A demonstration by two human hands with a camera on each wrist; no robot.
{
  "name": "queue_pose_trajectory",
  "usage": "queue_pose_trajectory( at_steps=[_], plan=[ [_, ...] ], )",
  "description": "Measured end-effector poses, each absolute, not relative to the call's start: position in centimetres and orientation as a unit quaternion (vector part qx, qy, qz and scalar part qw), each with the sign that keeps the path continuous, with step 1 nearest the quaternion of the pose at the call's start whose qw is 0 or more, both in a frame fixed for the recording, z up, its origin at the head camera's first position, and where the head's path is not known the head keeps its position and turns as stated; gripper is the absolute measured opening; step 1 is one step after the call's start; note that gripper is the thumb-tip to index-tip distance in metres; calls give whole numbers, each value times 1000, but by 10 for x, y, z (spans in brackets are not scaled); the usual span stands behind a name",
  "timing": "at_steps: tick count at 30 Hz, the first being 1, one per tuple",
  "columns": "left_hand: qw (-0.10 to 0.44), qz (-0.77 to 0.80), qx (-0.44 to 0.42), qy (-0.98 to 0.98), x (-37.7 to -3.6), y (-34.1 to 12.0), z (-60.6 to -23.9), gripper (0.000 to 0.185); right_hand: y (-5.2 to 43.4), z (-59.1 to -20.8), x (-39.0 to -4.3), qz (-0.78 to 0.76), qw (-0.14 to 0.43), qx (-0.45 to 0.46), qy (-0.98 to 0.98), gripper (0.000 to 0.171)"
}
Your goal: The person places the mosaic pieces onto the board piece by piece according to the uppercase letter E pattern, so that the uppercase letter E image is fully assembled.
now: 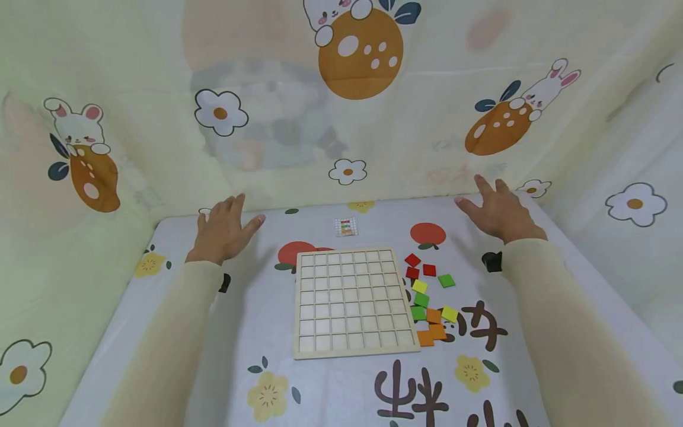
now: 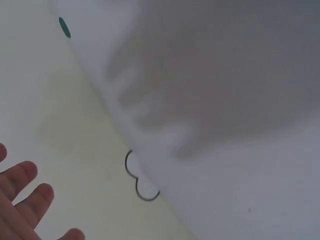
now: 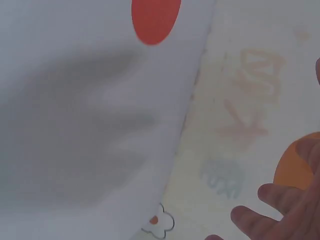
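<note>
A pale wooden grid board (image 1: 353,301) lies flat in the middle of the table, all its cells bare. Just right of it is a loose scatter of several square tiles (image 1: 429,296) in red, green, yellow and orange. A small pattern card (image 1: 345,226) lies beyond the board. My left hand (image 1: 223,228) is spread flat, palm down, at the far left of the table and holds nothing; its fingertips (image 2: 30,190) show in the left wrist view. My right hand (image 1: 496,209) is spread the same way at the far right, also holding nothing, with its fingertips (image 3: 270,210) in the right wrist view.
The table carries a white cloth (image 1: 331,391) printed with flowers, fruit and dark characters. Cream curtains (image 1: 160,118) with rabbits and flowers wall in the back and both sides. A small black object (image 1: 492,261) sits by my right sleeve.
</note>
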State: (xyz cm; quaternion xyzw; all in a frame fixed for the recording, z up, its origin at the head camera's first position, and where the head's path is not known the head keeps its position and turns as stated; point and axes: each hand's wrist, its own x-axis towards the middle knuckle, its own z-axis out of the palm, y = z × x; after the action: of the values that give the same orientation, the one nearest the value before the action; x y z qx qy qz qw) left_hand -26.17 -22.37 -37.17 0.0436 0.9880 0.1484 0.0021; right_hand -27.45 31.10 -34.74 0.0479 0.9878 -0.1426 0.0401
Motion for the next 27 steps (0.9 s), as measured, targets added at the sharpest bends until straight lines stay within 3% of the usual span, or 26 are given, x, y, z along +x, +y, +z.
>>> queue_pose_trajectory(
  at_steps=[12,27],
  plan=[
    [28,269,40,962,-244,-212,-390,91,289,-369,-272,-210,66,3,975,93],
    [56,385,21,921,-215,-193,-404,80,252,-395,-255,-267,122,-35,955,65]
  ],
)
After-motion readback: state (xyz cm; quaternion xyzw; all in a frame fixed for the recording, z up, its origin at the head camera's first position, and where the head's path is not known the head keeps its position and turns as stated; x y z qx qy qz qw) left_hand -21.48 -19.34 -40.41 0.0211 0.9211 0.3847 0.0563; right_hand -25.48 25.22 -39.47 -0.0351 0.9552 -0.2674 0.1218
